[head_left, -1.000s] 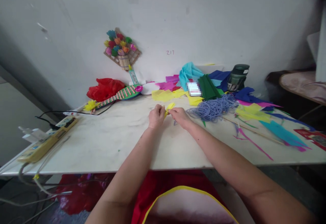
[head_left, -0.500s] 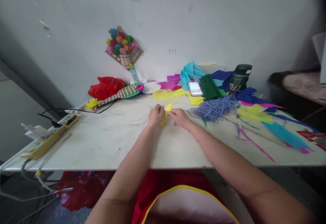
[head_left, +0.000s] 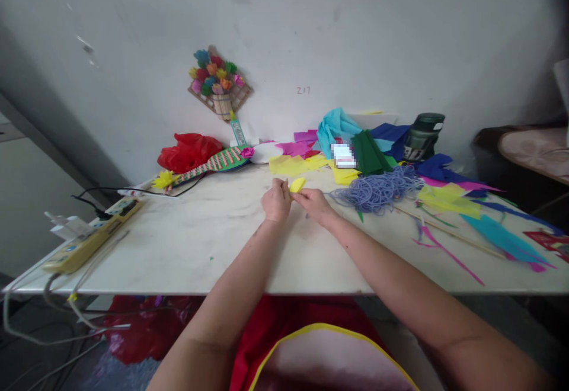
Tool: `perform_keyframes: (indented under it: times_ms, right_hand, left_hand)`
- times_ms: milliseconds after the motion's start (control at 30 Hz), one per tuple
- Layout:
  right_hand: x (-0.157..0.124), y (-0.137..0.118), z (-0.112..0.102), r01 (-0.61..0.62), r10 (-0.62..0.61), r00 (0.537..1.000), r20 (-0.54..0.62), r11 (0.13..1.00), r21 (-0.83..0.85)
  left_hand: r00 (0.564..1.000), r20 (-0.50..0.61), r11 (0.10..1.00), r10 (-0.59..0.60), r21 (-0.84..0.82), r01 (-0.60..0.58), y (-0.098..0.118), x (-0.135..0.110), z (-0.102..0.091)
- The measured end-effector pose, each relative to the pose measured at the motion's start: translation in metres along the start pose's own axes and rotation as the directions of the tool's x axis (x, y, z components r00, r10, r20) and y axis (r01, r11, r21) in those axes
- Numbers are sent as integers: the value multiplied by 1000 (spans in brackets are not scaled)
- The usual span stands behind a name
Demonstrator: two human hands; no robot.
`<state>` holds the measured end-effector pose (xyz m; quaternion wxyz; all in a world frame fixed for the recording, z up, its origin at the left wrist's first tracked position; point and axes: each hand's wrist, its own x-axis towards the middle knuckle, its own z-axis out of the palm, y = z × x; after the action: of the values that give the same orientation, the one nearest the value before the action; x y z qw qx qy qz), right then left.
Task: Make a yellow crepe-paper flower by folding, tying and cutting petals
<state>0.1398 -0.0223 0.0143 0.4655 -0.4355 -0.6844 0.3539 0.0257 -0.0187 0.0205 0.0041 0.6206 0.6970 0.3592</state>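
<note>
My left hand (head_left: 276, 200) is closed around a small piece of yellow crepe paper (head_left: 297, 185), whose rounded end sticks up between my hands. From the other side my right hand (head_left: 313, 204) pinches the base of the same yellow paper with thumb and forefinger. Both hands are just above the white table (head_left: 240, 249) and nearly touch each other. My fingers hide the lower part of the paper. To the right of my right hand lies a tangled heap of blue-purple cord (head_left: 377, 189).
Crepe paper sheets in yellow (head_left: 288, 164), dark green (head_left: 370, 153) and light blue (head_left: 335, 127) lie at the back. A dark flask (head_left: 422, 136) stands right of them. A power strip (head_left: 91, 237) is at left, near a decorated pipa-shaped craft (head_left: 222, 159).
My left hand has turned and closed further around the yellow paper. The strip that hung below my fingers is now hidden, and the upper end looks more rounded. The view has shifted slightly.
</note>
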Motion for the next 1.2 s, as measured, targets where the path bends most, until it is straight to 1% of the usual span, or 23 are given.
perform_keyframes:
  times_ms: [100,233,300,400,533,667,833,933,1033,1133,1200]
  right_hand:
    - [0,-2,0,-49,50,999,-9,995,92]
    - [-1,-3,0,-109,105,994,32,971,211]
    - [-1,-3,0,-115,107,993,46,968,223]
    - [-2,-2,-1,-102,94,994,48,974,202]
    - [-1,0,-3,-91,86,996,37,981,172]
    - [2,5,-6,-98,97,995,11,988,122]
    - [5,6,-8,-93,91,995,-47,994,-51]
    - [7,6,-9,-123,113,991,-65,978,-167]
    - [8,7,-10,-150,140,988,-58,956,-251]
    - [10,9,-12,-172,164,985,-50,927,-333]
    - [10,9,-14,-195,193,980,-47,899,-391]
  left_hand:
    - [998,-63,996,-28,-81,23,0,0,2]
    - [991,-133,972,-26,-235,-6,-3,1,7]
    - [989,-147,960,-21,-281,-21,-5,1,9]
    - [991,-133,949,-24,-315,-19,-8,2,11]
    - [997,-78,930,-26,-368,-4,-13,4,10]
    - [998,-55,940,20,-340,-38,-18,8,5]
    - [998,11,950,63,-306,-57,-26,13,1]
    - [992,70,946,107,-316,-80,-27,14,2]
    - [968,158,939,196,-315,-139,-22,12,2]
    - [922,267,935,281,-291,-201,-16,8,-1]
    - [890,334,939,309,-259,-228,-14,6,-5]
